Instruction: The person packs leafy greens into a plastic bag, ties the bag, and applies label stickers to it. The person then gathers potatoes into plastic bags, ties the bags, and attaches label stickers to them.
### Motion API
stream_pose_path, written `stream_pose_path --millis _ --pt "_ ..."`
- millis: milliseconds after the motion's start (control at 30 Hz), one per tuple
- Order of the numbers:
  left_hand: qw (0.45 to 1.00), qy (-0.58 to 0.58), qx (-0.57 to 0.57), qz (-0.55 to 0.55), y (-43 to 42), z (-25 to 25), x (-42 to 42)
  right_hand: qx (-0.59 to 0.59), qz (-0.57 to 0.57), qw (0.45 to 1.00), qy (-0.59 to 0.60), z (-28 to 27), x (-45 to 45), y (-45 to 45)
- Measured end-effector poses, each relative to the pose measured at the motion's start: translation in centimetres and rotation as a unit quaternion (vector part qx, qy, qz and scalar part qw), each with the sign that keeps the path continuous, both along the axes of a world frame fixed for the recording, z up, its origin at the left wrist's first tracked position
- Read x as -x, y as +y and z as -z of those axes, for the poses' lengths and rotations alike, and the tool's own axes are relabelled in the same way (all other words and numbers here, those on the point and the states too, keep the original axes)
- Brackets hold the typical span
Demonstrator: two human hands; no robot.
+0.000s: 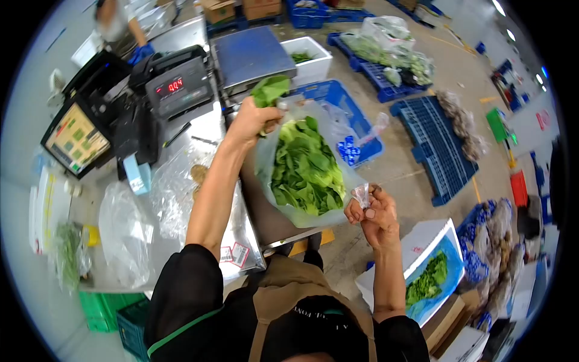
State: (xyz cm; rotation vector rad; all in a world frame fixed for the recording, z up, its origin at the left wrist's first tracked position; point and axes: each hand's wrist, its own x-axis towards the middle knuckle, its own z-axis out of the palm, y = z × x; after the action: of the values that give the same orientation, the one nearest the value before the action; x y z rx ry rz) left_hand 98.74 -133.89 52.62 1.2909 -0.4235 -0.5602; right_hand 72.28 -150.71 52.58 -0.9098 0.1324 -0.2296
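Observation:
A clear plastic bag point(263, 171) full of leafy green lettuce point(304, 166) stands open on the metal surface in front of me. My left hand point(252, 122) is closed around some loose green leaves point(270, 90) at the bag's upper left rim; whether it also grips the plastic is unclear. On the other side, my right hand point(375, 212) pinches the bag's bunched lower right edge, fingers curled in.
To the left are a weighing display point(175, 87) with red digits, a screen point(78, 139) and loose plastic bags point(125, 235). A blue crate point(369, 151) and a white box point(446, 241) of greens stand to the right. A person point(120, 27) is at upper left.

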Motion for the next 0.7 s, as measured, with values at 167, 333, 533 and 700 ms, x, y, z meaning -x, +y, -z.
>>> stream_pose_path --millis 167,333,533,700 --pt "0.977 -0.138 -0.16 -0.021 -0.1 -1.3 2.6 -0.013 -0.11 0.994 0.018 1.9 -1.5 -1.3" --pt "0.964 -0.174 -0.18 -0.09 0.3 -0.7 4.3 0.018 -0.187 0.982 0.034 3.2 -1.4 -2.1" --pt "0.891 -0.198 -0.338 -0.23 0.8 -3.3 7.0 0.097 -0.247 0.961 0.082 3.5 -1.4 -3.6" --pt "0.79 -0.319 -0.377 -0.363 1.3 -3.8 7.5 0.142 -0.245 0.955 0.083 2.0 -1.6 -4.4"
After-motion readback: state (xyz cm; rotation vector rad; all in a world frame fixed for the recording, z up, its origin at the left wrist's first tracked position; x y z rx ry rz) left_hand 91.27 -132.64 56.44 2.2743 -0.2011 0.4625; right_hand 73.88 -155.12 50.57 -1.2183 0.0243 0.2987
